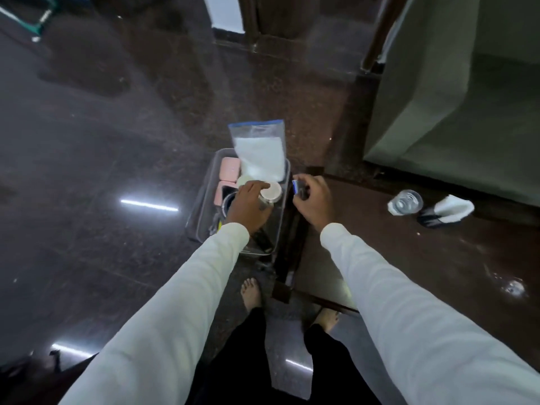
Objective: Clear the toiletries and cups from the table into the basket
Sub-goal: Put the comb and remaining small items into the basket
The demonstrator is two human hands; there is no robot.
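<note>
A clear plastic basket [204, 194] stands on the dark floor beside the brown table [409, 258]. Inside it are pink boxes [230, 168], a zip bag of white powder [260, 153] and a metal cup [227, 203]. My left hand [248, 206] reaches into the basket and grips a white paper cup [271, 192]. My right hand [314, 197] hovers at the table's left edge, shut on a small dark object with a blue-white end [298, 187]. A clear glass [406, 202] and a black holder with white tissue [447, 210] remain on the table.
A green-covered bed or sofa [453, 112] stands behind the table. My bare feet [251, 290] are on the glossy floor below the basket. A wooden post [380, 33] rises at the back right.
</note>
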